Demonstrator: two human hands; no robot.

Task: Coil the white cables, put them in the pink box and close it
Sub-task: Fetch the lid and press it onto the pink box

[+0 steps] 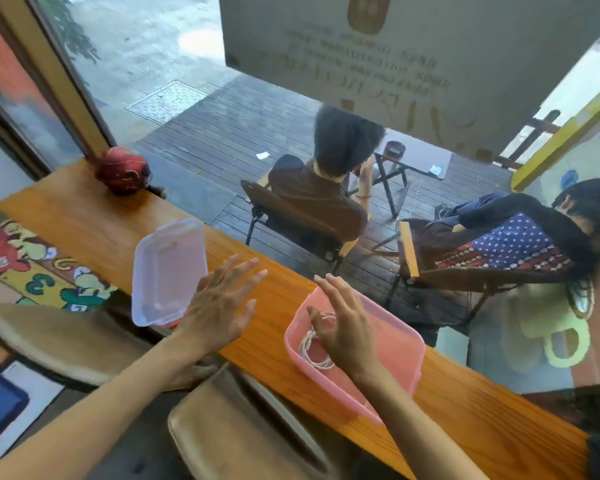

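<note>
The white cables (314, 351) are lying coiled inside the pink box (400, 344) on the table (94, 220). The clear lid (167, 268) is sitting apart at the left. The left hand (219, 306) is hovering open beside it, holding nothing. The right hand (343, 327) is hanging open over the box.

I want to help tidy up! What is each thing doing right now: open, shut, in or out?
pink box: open, on the wooden counter
clear lid: off, lying beside the box
white cables: inside the box
left hand: open, empty
right hand: open, over the cables
</note>
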